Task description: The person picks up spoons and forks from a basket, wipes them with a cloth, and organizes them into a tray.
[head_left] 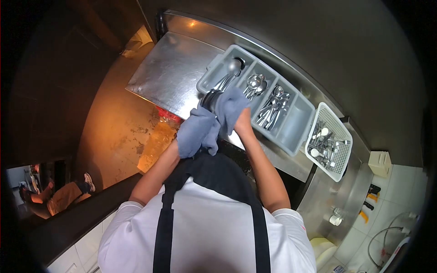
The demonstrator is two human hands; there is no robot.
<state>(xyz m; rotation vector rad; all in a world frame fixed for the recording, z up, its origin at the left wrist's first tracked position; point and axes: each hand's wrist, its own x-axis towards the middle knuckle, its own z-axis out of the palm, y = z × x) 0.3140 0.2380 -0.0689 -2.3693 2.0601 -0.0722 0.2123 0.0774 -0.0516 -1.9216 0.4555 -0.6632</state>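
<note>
Both my hands are raised over a steel counter (170, 68), wrapped in a grey-blue cloth (200, 129). My left hand (174, 148) is almost wholly hidden under the cloth. My right hand (242, 122) grips the cloth's upper fold. A bundle of cutlery (210, 98) sticks out of the cloth, its dark ends showing. Just beyond it lies a grey divided cutlery tray (296, 125). Its compartments hold a large spoon (233, 67) and groups of spoons (255, 84). The right end compartment looks bare.
A white perforated basket (336, 122) with several pieces of cutlery sits right of the tray. A wall runs behind the counter. Orange-lit floor lies to the left. Someone else's legs (61, 195) show at lower left. Tiled floor with cables is at lower right.
</note>
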